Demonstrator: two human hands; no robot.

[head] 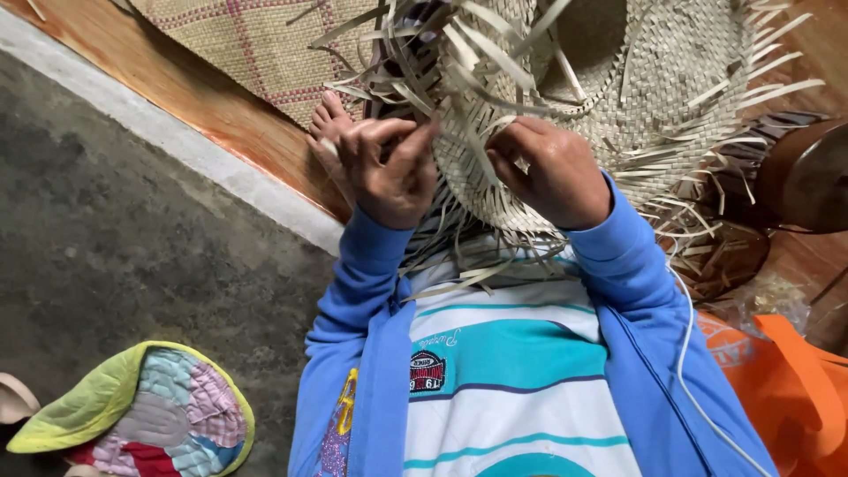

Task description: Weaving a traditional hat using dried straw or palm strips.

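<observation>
Head view: half-woven straw hat (636,79) held above the lap, crown and most of brim plaited, loose strips (415,62) at the edge unwoven. Left hand (389,172) pinching a strip, right hand (548,177) curled, gripping the brim. Orange bag (795,389) bottom right, white printed mark.

soft, even daylight, faint shadows, sharp centre, slight wide-angle stretching at the edges.
</observation>
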